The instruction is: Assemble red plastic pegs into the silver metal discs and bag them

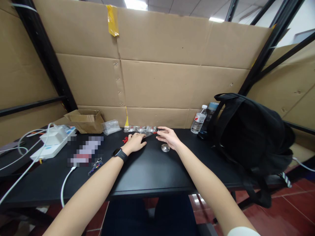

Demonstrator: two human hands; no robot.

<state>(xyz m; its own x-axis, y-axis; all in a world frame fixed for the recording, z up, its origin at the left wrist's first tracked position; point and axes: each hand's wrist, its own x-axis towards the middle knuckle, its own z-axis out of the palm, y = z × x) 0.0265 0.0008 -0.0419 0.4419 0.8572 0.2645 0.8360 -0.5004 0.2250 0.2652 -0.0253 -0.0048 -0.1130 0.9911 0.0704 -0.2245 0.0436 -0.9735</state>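
Lowering the right hand [169,137] could knock the clear dish [165,148] at its seven o'clock; sweeping the left hand [135,143] could scatter red pieces [125,140] at its nine. Whether either hand's fingers grip anything, I cannot tell.

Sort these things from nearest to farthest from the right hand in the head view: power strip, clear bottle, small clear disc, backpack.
From the right hand:
1. Small clear disc, on its near side.
2. Clear bottle, right and farther back.
3. Backpack, farther right.
4. Power strip, far left.
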